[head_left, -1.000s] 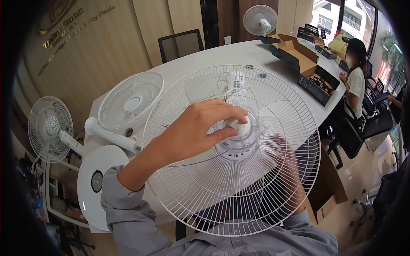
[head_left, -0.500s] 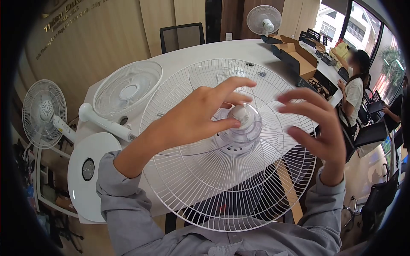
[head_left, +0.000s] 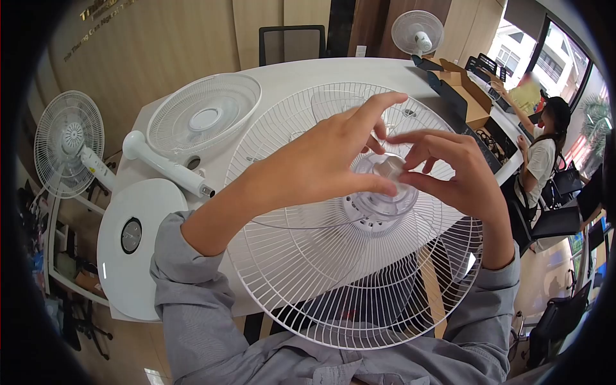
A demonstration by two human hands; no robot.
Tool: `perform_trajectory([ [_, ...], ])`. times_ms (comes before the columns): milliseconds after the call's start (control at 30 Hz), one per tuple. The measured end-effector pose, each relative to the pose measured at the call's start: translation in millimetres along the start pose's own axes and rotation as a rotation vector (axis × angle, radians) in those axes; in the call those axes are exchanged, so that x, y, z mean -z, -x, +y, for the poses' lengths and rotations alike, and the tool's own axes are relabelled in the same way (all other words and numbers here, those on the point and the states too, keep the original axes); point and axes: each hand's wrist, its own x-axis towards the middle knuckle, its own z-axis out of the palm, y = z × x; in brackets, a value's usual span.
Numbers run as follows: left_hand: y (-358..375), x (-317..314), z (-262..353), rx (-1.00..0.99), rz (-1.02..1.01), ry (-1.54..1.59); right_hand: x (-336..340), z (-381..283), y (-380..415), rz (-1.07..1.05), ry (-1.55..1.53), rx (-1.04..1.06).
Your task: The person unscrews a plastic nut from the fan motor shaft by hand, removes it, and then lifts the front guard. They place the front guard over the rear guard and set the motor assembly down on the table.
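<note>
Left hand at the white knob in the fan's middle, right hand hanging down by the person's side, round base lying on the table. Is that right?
Not quite: the right hand isn't hanging down. The head view shows it raised, fingers at the white knob, like the left hand. The round base does lie on the table.

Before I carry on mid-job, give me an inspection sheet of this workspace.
Surface: white table, partly hidden behind the fan grille.
Job's things: wire grille around clear blades, white knob at hub; second grille, white post and round base lie left.
Clutter: open cardboard box, far right.
Hands: left hand and right hand at the knob; grip unclear.
Cables: black bundle beside the box's flaps.
Surroundings: person right; standing fans left and far.
</note>
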Motion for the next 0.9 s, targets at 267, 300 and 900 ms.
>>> perform_trajectory([
  [267, 30, 18, -4, -0.191, -0.112, -0.278, 0, 1, -2, -0.037, -0.099, 0.06],
  [300, 36, 25, 1, -0.18, -0.153, -0.304, 1, 1, -1, -0.049, -0.091, 0.08],
  [900, 73, 26, 15, -0.09, -0.206, -0.363, -1, 3, -1, -0.088, -0.076, 0.146],
])
